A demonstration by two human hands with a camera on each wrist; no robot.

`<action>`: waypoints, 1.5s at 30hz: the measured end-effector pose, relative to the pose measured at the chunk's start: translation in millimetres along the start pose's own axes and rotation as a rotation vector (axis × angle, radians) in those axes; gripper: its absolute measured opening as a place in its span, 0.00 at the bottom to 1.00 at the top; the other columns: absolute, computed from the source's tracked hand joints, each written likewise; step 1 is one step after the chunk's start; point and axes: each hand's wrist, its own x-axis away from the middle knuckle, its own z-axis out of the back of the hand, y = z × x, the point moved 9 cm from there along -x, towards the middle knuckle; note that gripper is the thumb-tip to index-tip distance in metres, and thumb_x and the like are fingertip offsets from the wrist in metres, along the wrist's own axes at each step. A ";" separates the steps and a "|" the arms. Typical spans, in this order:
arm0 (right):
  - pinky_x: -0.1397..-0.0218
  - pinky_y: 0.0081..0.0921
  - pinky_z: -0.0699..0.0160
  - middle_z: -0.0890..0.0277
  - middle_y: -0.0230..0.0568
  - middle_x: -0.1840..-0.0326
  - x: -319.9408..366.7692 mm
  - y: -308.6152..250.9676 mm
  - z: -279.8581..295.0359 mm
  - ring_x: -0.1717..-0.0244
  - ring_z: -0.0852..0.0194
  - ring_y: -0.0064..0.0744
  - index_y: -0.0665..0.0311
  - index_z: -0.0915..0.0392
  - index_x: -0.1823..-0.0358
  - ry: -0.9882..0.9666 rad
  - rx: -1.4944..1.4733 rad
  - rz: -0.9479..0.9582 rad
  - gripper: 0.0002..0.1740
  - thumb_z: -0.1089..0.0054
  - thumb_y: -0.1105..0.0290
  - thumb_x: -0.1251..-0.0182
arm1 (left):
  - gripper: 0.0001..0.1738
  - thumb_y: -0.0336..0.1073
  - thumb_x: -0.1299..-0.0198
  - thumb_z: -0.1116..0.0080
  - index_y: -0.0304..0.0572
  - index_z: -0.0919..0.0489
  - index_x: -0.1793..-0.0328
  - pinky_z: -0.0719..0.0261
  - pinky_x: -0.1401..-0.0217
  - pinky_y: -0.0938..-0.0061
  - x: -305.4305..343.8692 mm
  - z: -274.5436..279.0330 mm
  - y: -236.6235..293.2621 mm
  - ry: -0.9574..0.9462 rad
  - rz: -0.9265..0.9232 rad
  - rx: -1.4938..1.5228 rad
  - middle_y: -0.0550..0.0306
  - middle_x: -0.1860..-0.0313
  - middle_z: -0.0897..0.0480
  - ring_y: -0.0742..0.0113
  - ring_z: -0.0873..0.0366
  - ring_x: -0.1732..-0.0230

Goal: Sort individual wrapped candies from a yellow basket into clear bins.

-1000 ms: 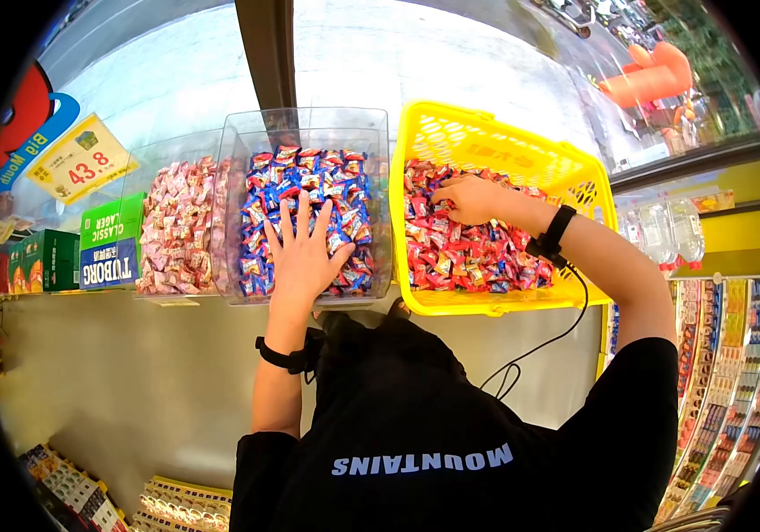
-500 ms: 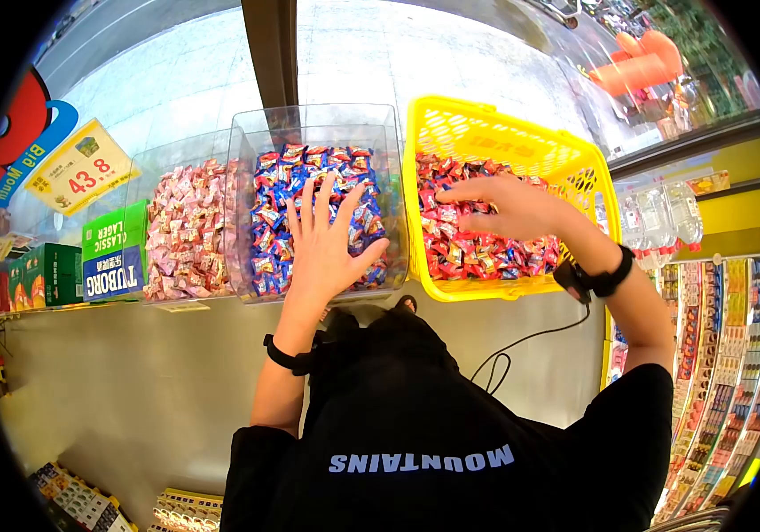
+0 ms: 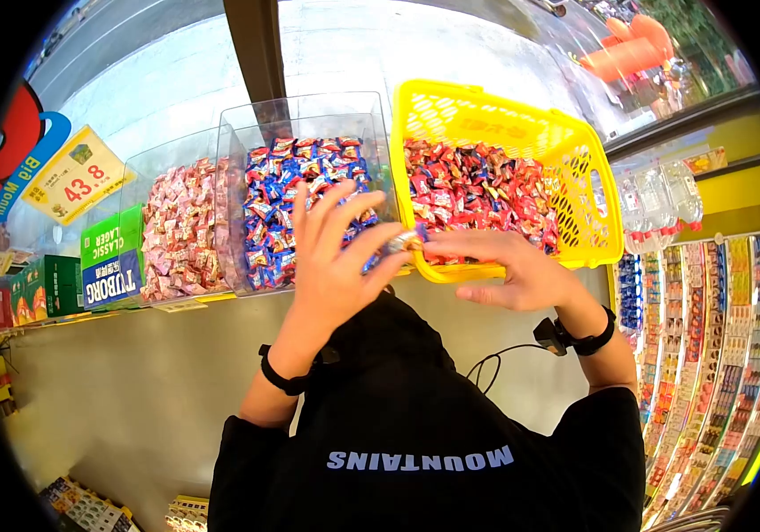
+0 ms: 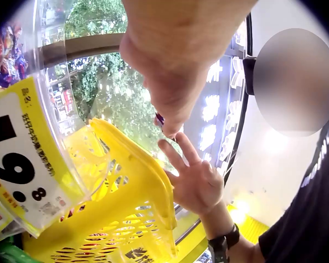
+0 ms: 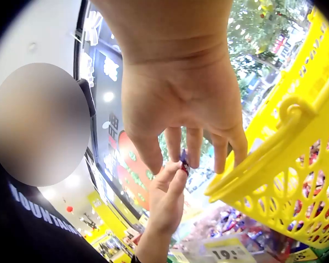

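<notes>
My left hand [image 3: 336, 257] pinches a small wrapped candy [image 5: 185, 162] between thumb and fingers, in front of the gap between a clear bin [image 3: 242, 113] and a yellow basket [image 3: 609, 191]. Close to that candy is my right hand [image 3: 517, 273], its fingers straight and the thumb held apart, over the basket's near rim in the head view. Blue-and-red wrapped candies [image 3: 282, 186] fill the clear bin. Inside the basket lie mostly red wrapped candies [image 3: 477, 191]. The right wrist view shows the right palm [image 5: 181, 104] with fingertips beside the pinched candy.
Pink wrapped candies [image 3: 180, 230] fill another clear bin on the left, beside green-and-blue beer cartons [image 3: 114, 257]. A price card [image 4: 16, 159] hangs on a bin front. Water bottles [image 3: 659, 199] and stocked shelves [image 3: 699, 355] stand at the right. A cable [image 3: 491, 363] hangs near the right wrist.
My left hand has left the blue candies, moving right and toward the body, and now pinches a candy. My right hand has come out of the basket toward the left hand.
</notes>
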 end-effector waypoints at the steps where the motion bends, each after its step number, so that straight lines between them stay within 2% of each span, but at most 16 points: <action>1: 0.19 0.46 0.25 0.19 0.49 0.24 2.6 -0.8 3.8 0.21 0.24 0.51 0.60 0.22 0.22 0.021 0.052 0.012 0.34 0.25 0.69 0.29 | 0.18 0.46 0.47 0.17 0.57 0.09 0.51 0.47 0.12 0.32 3.8 0.4 -8.4 0.002 0.031 -0.028 0.59 0.34 0.16 0.48 0.25 0.24; 6: 0.20 0.47 0.25 0.18 0.51 0.26 4.7 17.8 43.4 0.23 0.22 0.52 0.59 0.19 0.26 -0.004 0.340 -0.069 0.30 0.25 0.68 0.28 | 0.18 0.40 0.44 0.19 0.53 0.10 0.47 0.47 0.12 0.33 41.1 -11.7 -69.7 -0.147 0.194 -0.279 0.53 0.24 0.21 0.40 0.32 0.17; 8: 0.24 0.45 0.21 0.17 0.53 0.29 -11.4 36.6 63.4 0.28 0.18 0.52 0.60 0.17 0.30 -0.016 0.406 -0.043 0.25 0.28 0.66 0.26 | 0.22 0.41 0.40 0.22 0.53 0.11 0.39 0.50 0.10 0.33 55.0 -17.1 -85.0 -0.209 0.267 -0.293 0.50 0.16 0.28 0.38 0.40 0.12; 11: 0.28 0.45 0.18 0.16 0.54 0.31 -41.6 76.6 77.3 0.32 0.16 0.54 0.61 0.16 0.31 -0.141 0.501 -0.207 0.24 0.30 0.62 0.25 | 0.28 0.43 0.35 0.25 0.52 0.15 0.28 0.53 0.10 0.33 58.1 -21.3 -89.7 -0.266 0.297 -0.276 0.47 0.11 0.34 0.37 0.46 0.09; 17: 0.30 0.48 0.17 0.13 0.56 0.37 -99.1 176.4 51.7 0.35 0.15 0.56 0.63 0.17 0.30 -0.410 0.672 -0.336 0.29 0.31 0.58 0.28 | 0.37 0.47 0.35 0.26 0.49 0.20 0.20 0.57 0.09 0.33 69.5 -29.1 -100.4 -0.328 0.362 -0.319 0.37 0.09 0.39 0.38 0.48 0.07; 20: 0.30 0.48 0.18 0.12 0.57 0.41 -112.0 231.8 30.3 0.36 0.15 0.58 0.63 0.15 0.32 -0.484 0.718 -0.272 0.28 0.32 0.58 0.30 | 0.39 0.47 0.35 0.27 0.47 0.22 0.18 0.59 0.08 0.34 69.3 -26.8 -98.3 -0.345 0.355 -0.350 0.34 0.09 0.41 0.37 0.50 0.07; 23: 0.28 0.50 0.19 0.19 0.62 0.31 -119.2 244.1 13.8 0.32 0.18 0.62 0.62 0.13 0.34 -0.559 0.781 -0.259 0.26 0.34 0.59 0.30 | 0.40 0.45 0.35 0.28 0.47 0.24 0.16 0.56 0.08 0.38 66.9 -24.3 -97.9 -0.312 0.349 -0.294 0.33 0.08 0.43 0.34 0.51 0.07; 24: 0.28 0.50 0.19 0.21 0.63 0.28 -118.1 247.2 9.3 0.32 0.19 0.63 0.62 0.13 0.34 -0.591 0.805 -0.281 0.26 0.34 0.59 0.31 | 0.41 0.44 0.35 0.28 0.47 0.25 0.16 0.54 0.08 0.39 67.0 -23.3 -98.3 -0.296 0.363 -0.275 0.33 0.08 0.44 0.34 0.51 0.07; 25: 0.32 0.50 0.17 0.14 0.58 0.40 -121.4 245.4 9.5 0.38 0.15 0.60 0.57 0.10 0.36 -0.524 0.828 -0.193 0.26 0.35 0.58 0.34 | 0.41 0.44 0.35 0.28 0.47 0.25 0.16 0.53 0.08 0.40 66.9 -22.9 -98.1 -0.280 0.376 -0.255 0.33 0.08 0.44 0.34 0.51 0.07; 28: 0.33 0.51 0.17 0.17 0.58 0.38 -121.9 222.1 8.9 0.38 0.16 0.61 0.58 0.11 0.35 -0.381 0.743 -0.018 0.26 0.36 0.60 0.33 | 0.41 0.41 0.35 0.28 0.46 0.26 0.15 0.46 0.09 0.43 64.8 -21.9 -97.5 -0.264 0.386 -0.244 0.33 0.08 0.43 0.33 0.49 0.08; 33: 0.26 0.50 0.22 0.22 0.60 0.31 -114.3 214.4 4.5 0.30 0.21 0.61 0.64 0.18 0.28 -0.486 0.752 -0.098 0.32 0.33 0.60 0.32 | 0.40 0.40 0.34 0.29 0.47 0.26 0.15 0.42 0.10 0.45 64.4 -21.3 -99.9 -0.243 0.432 -0.203 0.32 0.09 0.42 0.33 0.47 0.08; 36: 0.31 0.50 0.17 0.16 0.58 0.39 -115.0 205.8 18.0 0.37 0.17 0.61 0.65 0.15 0.32 -0.341 0.699 0.051 0.30 0.33 0.57 0.31 | 0.39 0.40 0.34 0.29 0.47 0.26 0.15 0.40 0.11 0.46 62.6 -21.2 -99.7 -0.256 0.454 -0.186 0.33 0.09 0.40 0.34 0.46 0.09; 38: 0.31 0.51 0.17 0.14 0.61 0.41 -113.2 207.0 25.8 0.38 0.16 0.62 0.66 0.16 0.32 -0.344 0.685 -0.029 0.30 0.32 0.56 0.31 | 0.39 0.40 0.34 0.29 0.47 0.26 0.16 0.40 0.11 0.46 63.6 -24.1 -101.2 -0.293 0.458 -0.171 0.35 0.10 0.39 0.34 0.45 0.09; 42: 0.32 0.53 0.17 0.13 0.64 0.43 -106.6 171.1 41.6 0.39 0.15 0.65 0.68 0.16 0.33 -0.370 0.621 -0.095 0.30 0.32 0.57 0.31 | 0.35 0.40 0.35 0.28 0.49 0.21 0.21 0.52 0.08 0.38 57.5 -21.2 -96.0 -0.295 0.384 -0.281 0.40 0.11 0.36 0.38 0.45 0.09; 43: 0.25 0.50 0.22 0.17 0.60 0.33 -103.5 161.9 40.8 0.32 0.19 0.60 0.69 0.19 0.28 -0.482 0.658 -0.222 0.32 0.32 0.60 0.31 | 0.34 0.40 0.36 0.28 0.49 0.20 0.22 0.54 0.08 0.37 56.9 -20.6 -95.7 -0.297 0.384 -0.284 0.41 0.11 0.36 0.38 0.45 0.09; 45: 0.23 0.49 0.24 0.21 0.59 0.28 -95.6 163.8 38.0 0.29 0.21 0.59 0.68 0.19 0.28 -0.452 0.632 -0.118 0.32 0.32 0.61 0.31 | 0.33 0.41 0.36 0.27 0.50 0.18 0.24 0.59 0.08 0.34 56.4 -22.0 -93.9 -0.303 0.383 -0.285 0.42 0.11 0.35 0.39 0.45 0.09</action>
